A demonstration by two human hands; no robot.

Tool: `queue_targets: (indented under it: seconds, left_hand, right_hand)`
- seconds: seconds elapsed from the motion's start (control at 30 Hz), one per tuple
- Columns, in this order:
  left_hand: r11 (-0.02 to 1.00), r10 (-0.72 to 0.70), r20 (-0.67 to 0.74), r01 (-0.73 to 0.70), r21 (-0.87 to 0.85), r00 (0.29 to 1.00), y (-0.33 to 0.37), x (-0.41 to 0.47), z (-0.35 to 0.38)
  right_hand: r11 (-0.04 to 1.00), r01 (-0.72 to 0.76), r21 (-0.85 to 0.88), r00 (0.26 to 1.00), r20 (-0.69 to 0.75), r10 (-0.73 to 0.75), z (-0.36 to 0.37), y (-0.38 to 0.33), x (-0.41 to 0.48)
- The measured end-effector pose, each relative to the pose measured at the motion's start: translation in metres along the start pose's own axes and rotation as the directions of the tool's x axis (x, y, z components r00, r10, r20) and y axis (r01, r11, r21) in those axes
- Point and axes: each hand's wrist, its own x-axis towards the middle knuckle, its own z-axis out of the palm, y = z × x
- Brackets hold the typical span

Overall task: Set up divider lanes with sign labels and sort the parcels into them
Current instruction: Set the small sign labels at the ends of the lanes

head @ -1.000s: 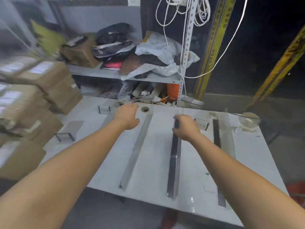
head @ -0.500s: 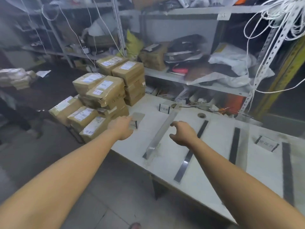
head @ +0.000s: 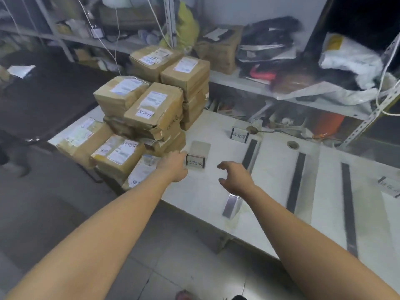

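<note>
The left hand [head: 173,167] is stretched out with its back to the camera. Its fingertips meet the left edge of a sign [head: 195,163] that stands upright on the table [head: 201,191]. The fingers are hidden behind the hand, so I cannot tell whether they pinch the sign or only touch it.

The right hand [head: 236,178] hovers just right of the sign, fingers spread and loosely curled, holding nothing.

Parcels [head: 151,105] are piled several high just left of and beyond the left hand, on the table's left end. Most carry white labels.

A divider [head: 250,151] runs under the right wrist and away from it. Two more dividers [head: 296,180] lie parallel to its right. A second sign [head: 239,135] stands beyond the right hand, at the far end of the first divider. A third sign [head: 389,185] is blurred at the right edge.

The shelf [head: 249,85] behind the table holds black and white bags [head: 270,40] and a brown box [head: 218,48].
</note>
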Motion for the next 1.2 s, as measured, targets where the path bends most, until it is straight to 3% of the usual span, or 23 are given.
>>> queue_targets:
  seconds: [0.2,0.5,0.73,1.03,1.2]
  left_hand:
    - [0.989,0.035,0.034,-0.030,-0.142,0.999,-0.019,0.061,0.028]
    - [0.998,-0.007,0.088,0.013,-0.065,0.996,-0.020,0.135,0.052]
    - [0.995,-0.048,0.077,0.055,-0.084,0.996,-0.014,0.158,0.065]
    - [0.954,0.050,-0.056,-0.064,-0.293,0.997,-0.009,0.150,0.036]
    - [0.858,0.053,-0.153,-0.123,-0.498,0.987,-0.003,0.126,0.002]
  right_hand:
    - [0.998,-0.045,0.046,0.997,0.072,0.041,0.021,0.008,0.061]
    - [0.980,-0.064,0.187,0.986,0.165,0.033,0.059,0.027,0.161]
    - [0.953,-0.099,0.286,0.980,0.195,0.043,0.081,0.026,0.186]
    - [0.944,-0.096,0.315,0.995,0.060,0.081,0.043,0.016,0.175]
    - [0.941,-0.056,0.333,0.994,-0.068,0.083,0.005,0.001,0.141]
